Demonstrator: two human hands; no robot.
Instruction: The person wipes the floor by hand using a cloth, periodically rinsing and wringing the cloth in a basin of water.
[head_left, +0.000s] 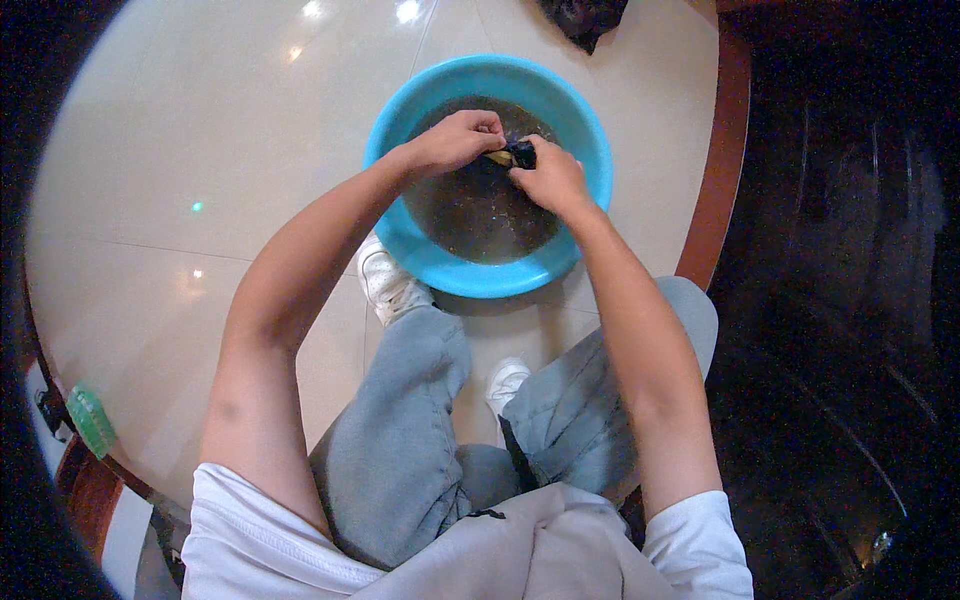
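Note:
A round blue plastic basin (491, 281) stands on the floor before me, with murky brown liquid (480, 217) in it. Over the liquid, my right hand (553, 174) grips a small dark, shiny object (523, 155) between thumb and fingers. A yellowish strip (499, 158) shows at the object's left side; what the object is, I cannot tell. My left hand (459, 142) pinches at the object's left end, thumb against curled fingers. Its fingertips partly hide that end.
Pale glossy tiles (172, 150) surround the basin. A dark, crumpled plastic bag (585, 19) lies beyond it. At the far left is a green plastic bottle (91, 420). A reddish-brown border (720, 157) runs along the right, beside a dark surface (832, 262). My white shoe (386, 277) is close to the basin.

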